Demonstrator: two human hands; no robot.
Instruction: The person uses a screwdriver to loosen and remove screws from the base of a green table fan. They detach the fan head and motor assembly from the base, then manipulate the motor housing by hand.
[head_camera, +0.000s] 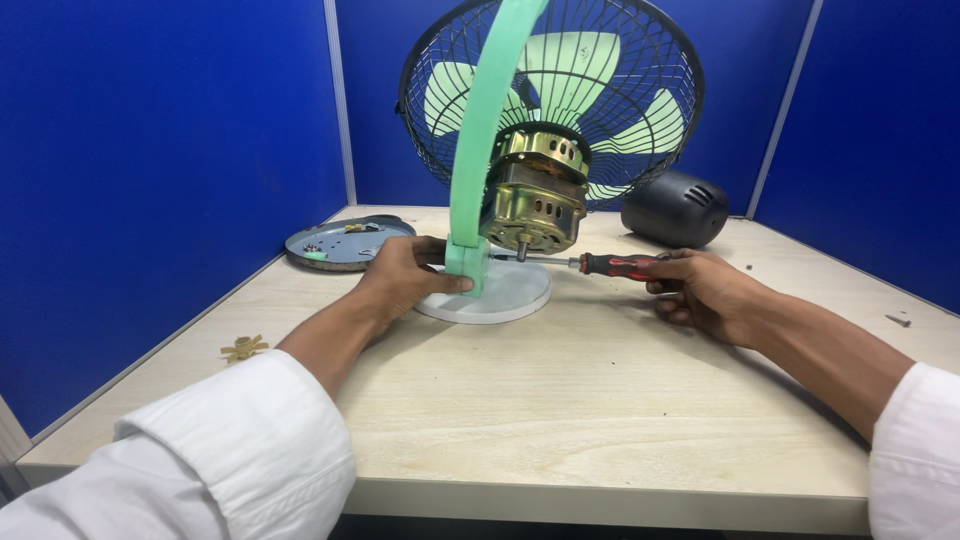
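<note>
Pale wooden table (600, 400), blue partition walls around it. Mint-green table fan with black wire cage (560, 100): upright at table centre on its round white base (500, 295), rear cover already off, brass-coloured motor (535, 195) bare. Black domed motor cover (675, 208): set aside behind, right. Grey round plate (345, 243) holding small loose parts: far left. Left hand (405, 280): closed around the green stand foot. Right hand (700, 290): closed on red-and-black-handled screwdriver (600, 264), tip at the stand; this fastening apparently remains.

Light wooden table (600, 400) bears the fan's round white base (500, 295) at centre, grey disc (345, 243) far left, black motor cover (675, 208) far right, small gold part (243, 348) near left edge, screw (898, 320) right.
</note>
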